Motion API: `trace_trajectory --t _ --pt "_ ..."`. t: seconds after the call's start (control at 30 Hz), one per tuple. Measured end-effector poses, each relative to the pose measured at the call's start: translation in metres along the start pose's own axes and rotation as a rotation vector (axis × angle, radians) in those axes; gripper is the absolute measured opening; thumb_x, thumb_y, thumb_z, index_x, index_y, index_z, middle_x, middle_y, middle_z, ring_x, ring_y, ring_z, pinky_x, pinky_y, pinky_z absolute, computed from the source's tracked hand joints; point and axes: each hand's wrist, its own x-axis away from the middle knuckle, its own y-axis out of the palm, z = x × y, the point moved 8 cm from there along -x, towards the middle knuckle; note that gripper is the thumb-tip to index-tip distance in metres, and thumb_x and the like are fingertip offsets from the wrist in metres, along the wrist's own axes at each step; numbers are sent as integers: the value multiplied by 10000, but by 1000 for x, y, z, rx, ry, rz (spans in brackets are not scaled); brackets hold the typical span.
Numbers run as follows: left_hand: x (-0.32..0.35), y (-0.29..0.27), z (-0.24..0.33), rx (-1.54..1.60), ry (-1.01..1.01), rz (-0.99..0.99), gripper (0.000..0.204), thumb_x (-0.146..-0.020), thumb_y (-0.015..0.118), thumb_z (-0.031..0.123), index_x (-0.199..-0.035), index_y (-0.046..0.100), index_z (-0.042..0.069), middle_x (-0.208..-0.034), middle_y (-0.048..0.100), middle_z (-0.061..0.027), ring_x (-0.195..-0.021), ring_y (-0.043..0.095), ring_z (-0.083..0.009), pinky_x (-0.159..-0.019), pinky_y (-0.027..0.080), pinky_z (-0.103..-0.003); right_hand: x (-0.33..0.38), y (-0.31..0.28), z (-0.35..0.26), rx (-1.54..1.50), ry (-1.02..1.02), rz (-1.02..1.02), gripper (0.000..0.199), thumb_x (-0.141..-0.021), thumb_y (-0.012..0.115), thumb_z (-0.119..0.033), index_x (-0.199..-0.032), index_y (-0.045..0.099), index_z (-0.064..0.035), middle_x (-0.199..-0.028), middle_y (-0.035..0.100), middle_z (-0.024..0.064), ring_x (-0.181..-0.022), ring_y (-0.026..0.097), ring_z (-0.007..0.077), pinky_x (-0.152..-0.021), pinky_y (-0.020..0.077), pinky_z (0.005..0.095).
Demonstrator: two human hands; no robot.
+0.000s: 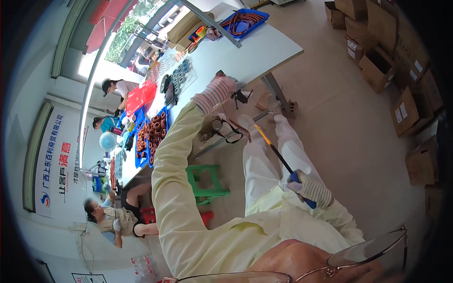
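Left hand (221,88): a striped work glove is worn; the arm in a pale yellow sleeve is stretched out to the edge of the white table (264,52). The fingers are bent down at the table edge; what is held by them cannot be told.
Right hand (312,188): a striped glove is worn too; the fingers are closed around the blue handle of a long tool.
Long tool (276,152): a thin dark shaft with a yellow-orange part near its far end is seen; it is held above the lap and is pointed toward the feet.
Table: blue trays with brown ring-shaped parts (153,132) are laid on it, well apart from the left hand.
Under the table: a green plastic stool (206,181) is standing.
Floor at right: cardboard boxes (377,66) are stacked.
Other people (113,217): they are seated farther along the table.
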Motion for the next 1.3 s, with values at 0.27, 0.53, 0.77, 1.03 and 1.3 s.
trace_trajectory --t 0.27,0.53,0.77,1.03,1.3 --pt "-47 33 -124 1309 -133 513 273 -885 527 81 -1143 586 19 -1021 643 -49 -956 559 -107 -887 408 -236 -133 32 -73 -403 -98 -206 235 -773 629 -214 -853 462 -68 -530 402 -12 -356 392 97 -331 330 244" --pt "-20 145 -147 1698 -441 641 281 -875 517 67 -1139 579 -3 -929 633 -33 -764 559 -76 -704 480 -210 -144 84 -157 -1405 -66 -921 131 -918 495 -194 -862 492 -75 -523 275 -82 -358 259 7 -319 249 181" --pt "74 101 -126 554 -832 1073 239 -855 532 87 -1086 584 52 -997 605 -143 -934 571 -264 -838 462 -323 -63 65 -92 -1504 -56 -893 142 -932 463 -200 -844 458 -89 -563 293 -88 -391 265 -7 -337 235 173" --pt "13 39 7 -3 -68 115 302 -764 543 114 -1064 524 91 -1018 547 -107 -911 571 -273 -748 480 -357 143 -111 139 -898 -222 237 226 -863 544 -341 -897 511 -120 -528 355 -65 -381 340 49 -333 279 214" --pt "-17 98 -17 -305 127 13 180 -736 559 107 -911 594 83 -893 569 -58 -835 603 -221 -666 493 -325 45 -70 79 -376 -51 309 250 -791 601 -251 -880 494 -43 -553 435 -18 -367 390 65 -345 334 224"
